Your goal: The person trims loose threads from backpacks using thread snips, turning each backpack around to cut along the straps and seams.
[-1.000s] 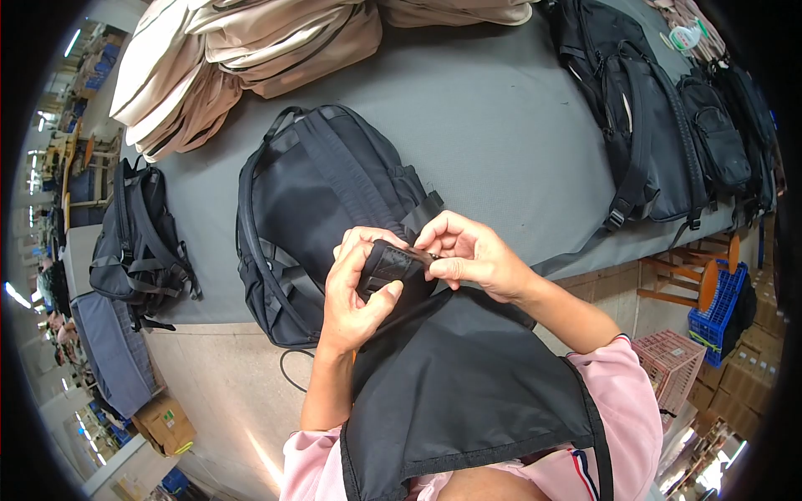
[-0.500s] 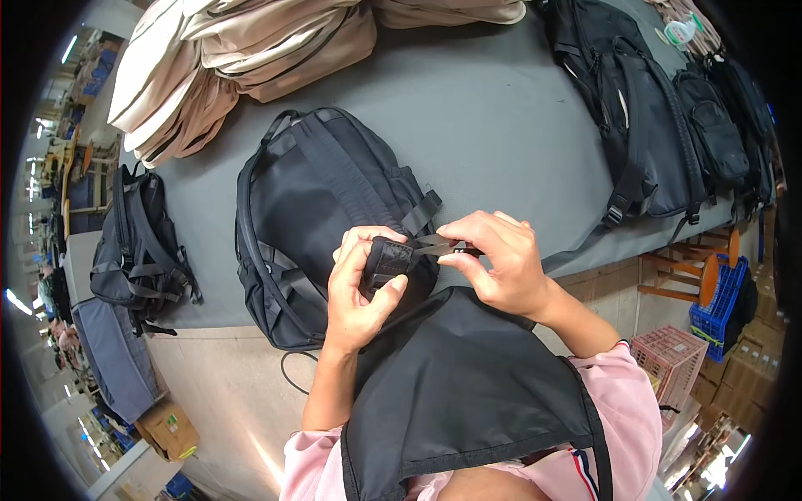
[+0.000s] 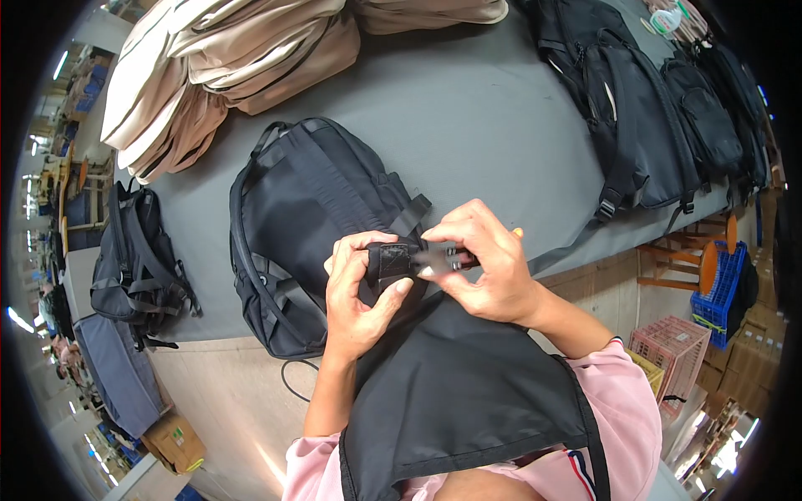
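Note:
On the grey table a black backpack lies in front of me, its lower right corner close to my hands. My left hand is closed around a short black strap piece with a patch, fingers above and thumb below. In my right hand are small thread snips, pinched between thumb and fingers. Their blades point left at the patch's right edge and are blurred. Whether they touch it I cannot tell. A webbing strap sticks up from the backpack just above my hands.
Beige bags are piled at the back left of the grey table. More black backpacks lie at the right, and another black backpack at the left edge. Crates, including a pink crate, and a wooden stool stand at the lower right.
The snips, sharp before, now blur at the blades, and my right hand has shifted slightly left with its fingers more raised. My left hand keeps its hold on the strap piece. The whole view has shifted slightly.

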Motion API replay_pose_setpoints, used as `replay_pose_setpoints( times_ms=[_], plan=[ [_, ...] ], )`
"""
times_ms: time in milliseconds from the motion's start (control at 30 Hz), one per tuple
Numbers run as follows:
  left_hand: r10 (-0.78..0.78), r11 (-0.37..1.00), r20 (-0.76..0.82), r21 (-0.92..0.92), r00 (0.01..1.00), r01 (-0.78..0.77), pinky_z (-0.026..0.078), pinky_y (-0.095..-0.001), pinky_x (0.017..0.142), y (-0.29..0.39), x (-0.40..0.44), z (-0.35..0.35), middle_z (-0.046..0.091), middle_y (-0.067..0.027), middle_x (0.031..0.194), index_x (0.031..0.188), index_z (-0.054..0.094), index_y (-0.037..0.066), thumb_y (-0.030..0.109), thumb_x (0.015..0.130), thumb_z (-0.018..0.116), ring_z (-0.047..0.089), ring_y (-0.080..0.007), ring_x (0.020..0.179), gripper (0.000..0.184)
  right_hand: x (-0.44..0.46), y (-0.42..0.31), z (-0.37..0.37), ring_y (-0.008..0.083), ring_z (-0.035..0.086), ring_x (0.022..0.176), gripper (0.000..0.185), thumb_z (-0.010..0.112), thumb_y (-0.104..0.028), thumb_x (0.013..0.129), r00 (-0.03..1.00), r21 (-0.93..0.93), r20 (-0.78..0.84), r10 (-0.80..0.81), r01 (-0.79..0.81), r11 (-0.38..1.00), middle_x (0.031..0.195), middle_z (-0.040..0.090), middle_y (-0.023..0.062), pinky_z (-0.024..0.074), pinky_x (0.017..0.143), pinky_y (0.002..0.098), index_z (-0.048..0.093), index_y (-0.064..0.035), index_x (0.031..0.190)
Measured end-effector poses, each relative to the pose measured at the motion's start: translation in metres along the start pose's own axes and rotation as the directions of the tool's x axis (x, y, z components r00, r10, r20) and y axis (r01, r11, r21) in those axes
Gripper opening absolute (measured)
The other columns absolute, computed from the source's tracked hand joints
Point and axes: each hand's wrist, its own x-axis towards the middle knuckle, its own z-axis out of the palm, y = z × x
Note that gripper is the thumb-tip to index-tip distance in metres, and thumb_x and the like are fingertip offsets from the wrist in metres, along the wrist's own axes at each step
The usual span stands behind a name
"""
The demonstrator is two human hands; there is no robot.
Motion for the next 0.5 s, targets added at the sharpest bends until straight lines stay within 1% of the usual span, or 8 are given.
replay_pose_setpoints(
  times_ms=[33, 67, 167, 200, 300, 400, 500],
  plan=[
    [0.006, 1.0, -0.013, 0.02, 1.0, -0.005, 0.034, -0.0328, 0.088, 0.002, 0.001, 0.002, 0.058, -0.0104, 0.106, 0.094, 0.06, 0.0, 0.012, 0.067, 0.071, 0.052, -0.0223, 0.098, 0.032, 0.001, -0.001, 0.001, 0.0128, 0.056, 0.063, 0.033, 0.075, 0.0, 0.065, 1.0, 0.013, -0.004, -0.004, 0.004, 1.0, 0.082, 0.058, 0.0066, 0.0426, 0.047, 0.0248, 0.061, -0.0045, 0.094],
    [0.012, 0.999, -0.027, 0.041, 1.0, -0.01, 0.031, -0.0339, 0.088, 0.003, 0.002, 0.003, 0.06, -0.0096, 0.106, 0.091, 0.061, 0.002, 0.012, 0.065, 0.071, 0.052, -0.0232, 0.098, 0.03, 0.003, -0.002, 0.004, 0.0145, 0.057, 0.064, 0.031, 0.073, 0.003, 0.064, 1.0, 0.012, 0.001, -0.017, 0.017, 1.0, 0.079, 0.055, 0.0056, 0.0434, 0.047, 0.026, 0.061, -0.0051, 0.092],
    [0.067, 0.987, 0.016, 0.145, 0.998, -0.069, 0.031, -0.0345, 0.088, 0.001, 0.001, 0.003, 0.06, -0.0095, 0.106, 0.089, 0.06, 0.002, 0.01, 0.061, 0.071, 0.052, -0.0235, 0.097, 0.032, 0.003, 0.003, 0.013, 0.0159, 0.056, 0.064, 0.029, 0.07, 0.007, 0.063, 0.996, -0.002, -0.025, -0.086, 0.086, 0.996, 0.078, 0.054, 0.0059, 0.0437, 0.046, 0.0272, 0.061, -0.0048, 0.087],
    [0.057, 0.983, 0.049, 0.173, 0.997, -0.065, 0.033, -0.032, 0.089, 0.002, 0.0, 0.002, 0.058, -0.0095, 0.106, 0.094, 0.062, 0.001, 0.015, 0.068, 0.072, 0.05, -0.0224, 0.101, 0.031, 0.004, 0.003, 0.015, 0.0169, 0.057, 0.063, 0.028, 0.067, 0.01, 0.06, 0.997, -0.008, -0.037, -0.075, 0.074, 0.997, 0.077, 0.054, 0.0063, 0.0442, 0.046, 0.0277, 0.061, -0.0049, 0.083],
    [0.044, 0.98, 0.041, 0.19, 0.998, -0.051, 0.033, -0.032, 0.089, 0.005, 0.001, 0.002, 0.058, -0.0096, 0.106, 0.094, 0.062, 0.001, 0.015, 0.068, 0.072, 0.051, -0.0225, 0.1, 0.031, 0.004, 0.002, 0.015, 0.0171, 0.058, 0.062, 0.027, 0.065, 0.01, 0.058, 0.998, -0.045, -0.029, -0.062, 0.061, 0.997, 0.077, 0.054, 0.0061, 0.0451, 0.046, 0.0284, 0.061, -0.0047, 0.081],
    [0.043, 0.982, 0.005, 0.182, 0.999, -0.043, 0.03, -0.0344, 0.087, 0.009, 0.002, 0.005, 0.06, -0.0079, 0.106, 0.088, 0.06, 0.002, 0.011, 0.061, 0.071, 0.052, -0.0232, 0.095, 0.031, 0.003, 0.003, 0.014, 0.0178, 0.058, 0.062, 0.029, 0.061, 0.012, 0.056, 0.999, -0.106, 0.02, -0.037, 0.039, 0.994, 0.078, 0.054, 0.0061, 0.0457, 0.046, 0.0287, 0.06, -0.0042, 0.08],
    [0.028, 0.983, 0.033, 0.182, 0.999, -0.034, 0.033, -0.0317, 0.088, 0.009, 0.002, 0.003, 0.059, -0.0097, 0.105, 0.094, 0.061, 0.0, 0.014, 0.068, 0.072, 0.051, -0.0228, 0.099, 0.031, 0.003, 0.004, 0.015, 0.019, 0.057, 0.06, 0.026, 0.059, 0.012, 0.056, 0.998, -0.13, 0.006, -0.056, 0.057, 0.99, 0.077, 0.053, 0.0061, 0.045, 0.046, 0.0302, 0.058, -0.0039, 0.077]
  ],
)
